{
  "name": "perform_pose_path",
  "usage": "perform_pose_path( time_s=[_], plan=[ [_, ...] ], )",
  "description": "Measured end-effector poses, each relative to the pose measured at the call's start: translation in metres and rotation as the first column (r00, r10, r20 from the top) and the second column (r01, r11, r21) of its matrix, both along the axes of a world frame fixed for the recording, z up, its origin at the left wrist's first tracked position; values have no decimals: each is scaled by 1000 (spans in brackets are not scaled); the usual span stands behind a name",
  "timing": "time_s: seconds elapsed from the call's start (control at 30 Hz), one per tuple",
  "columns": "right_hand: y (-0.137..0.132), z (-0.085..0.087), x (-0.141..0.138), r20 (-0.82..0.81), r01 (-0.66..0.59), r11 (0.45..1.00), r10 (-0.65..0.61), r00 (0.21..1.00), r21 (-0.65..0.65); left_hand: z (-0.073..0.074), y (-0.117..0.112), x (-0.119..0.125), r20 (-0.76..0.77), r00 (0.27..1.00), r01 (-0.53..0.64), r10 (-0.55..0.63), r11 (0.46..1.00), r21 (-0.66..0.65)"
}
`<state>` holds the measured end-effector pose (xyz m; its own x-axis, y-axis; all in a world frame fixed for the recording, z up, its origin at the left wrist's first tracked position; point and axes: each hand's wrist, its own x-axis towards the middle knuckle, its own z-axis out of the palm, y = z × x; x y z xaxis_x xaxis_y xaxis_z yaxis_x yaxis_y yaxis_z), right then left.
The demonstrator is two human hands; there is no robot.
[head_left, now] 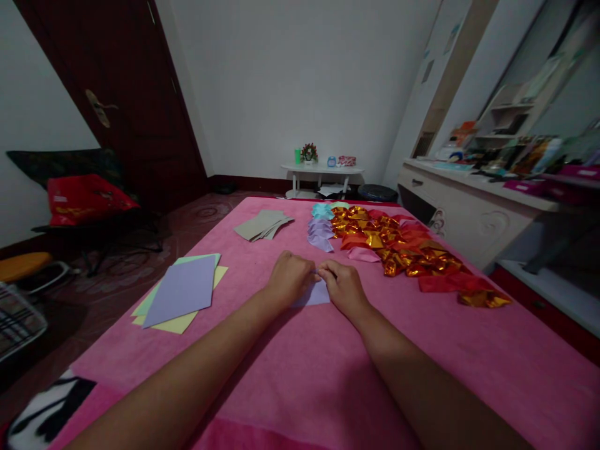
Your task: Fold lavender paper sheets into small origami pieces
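A lavender sheet of paper [315, 296] lies on the pink cloth, partly covered by my hands. My left hand [291, 279] is closed, its fingers pinching the paper's far part. Close beside it, my right hand [343, 286] pinches the same sheet between thumb and fingers. The fold at the fingertips is mostly hidden. To the left is a stack of coloured paper [182, 284], lavender on top with green and yellow edges showing. Beyond my hands sit folded lavender pieces [320, 234] and a light blue folded piece [322, 211].
Shiny gold folded pieces [370, 228] and red folded ones [440, 283] spread over the right side of the pink cloth [281, 387]. Grey-brown sheets [263, 224] lie at the far left. A cluttered dresser [473, 194] stands right; a chair with a red bag [89, 199] stands left.
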<state>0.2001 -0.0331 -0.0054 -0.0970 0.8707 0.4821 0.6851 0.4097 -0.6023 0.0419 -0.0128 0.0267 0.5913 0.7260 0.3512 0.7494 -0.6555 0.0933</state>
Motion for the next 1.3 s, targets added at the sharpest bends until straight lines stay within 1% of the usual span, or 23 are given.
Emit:
perform_pose_path(
  time_s=[0.13, 0.2, 0.3, 0.37, 0.47, 0.57, 0.63, 0.77, 0.83, 0.9, 1.0, 1.1, 1.2, 1.3],
  plan=[
    [0, 1, 4, -29, 28, 1000, -27, 999, 8, 10, 6, 1, -82, 996, 15, -16, 1000, -5],
    [2, 1, 6, -51, 56, 998, -56, 997, 7, 14, 10, -5, -100, 995, 5, -7, 1000, -27],
    [6, 0, 9, -86, 96, 995, -96, 992, -4, 16, 18, -22, -105, 994, -15, 8, 998, -62],
    [8, -1, 10, -113, 106, 994, -106, 988, -9, 14, 23, -35, -53, 999, -2, -3, 996, -85],
    [10, -2, 10, -156, 111, 994, -113, 981, -19, 10, 30, -53, 69, 998, 6, 5, 989, -148],
    [11, -3, 9, -193, 100, 995, -102, 976, -21, 5, 31, -61, 169, 985, -3, 44, 971, -238],
    [10, -2, 9, -221, 91, 996, -91, 971, -13, 2, 30, -61, 226, 970, -17, 84, 959, -283],
    [10, 0, 9, -268, 77, 997, -79, 960, -16, -5, 28, -51, 296, 945, -38, 136, 949, -314],
    [9, 0, 9, -261, 49, 999, -53, 964, -24, -7, 28, -44, 325, 934, -28, 145, 940, -339],
    [9, -1, 7, -221, 16, 1000, -20, 975, -20, -8, 28, -37, 353, 925, -10, 143, 936, -353],
    [8, -3, 5, -162, -3, 999, -2, 987, -34, -6, 25, -27, 391, 915, 34, 101, 946, -322],
    [7, -4, 5, -171, -13, 997, 0, 985, -70, -4, 21, -21, 425, 903, 66, 64, 956, -285],
    [8, -5, 7, -210, -24, 998, 12, 978, -57, -6, 17, -21, 456, 884, 18, 105, 966, -256],
    [8, -5, 8, -212, -44, 998, 35, 977, -42, -13, 16, -27, 488, 858, -31, 159, 965, -260]
  ],
)
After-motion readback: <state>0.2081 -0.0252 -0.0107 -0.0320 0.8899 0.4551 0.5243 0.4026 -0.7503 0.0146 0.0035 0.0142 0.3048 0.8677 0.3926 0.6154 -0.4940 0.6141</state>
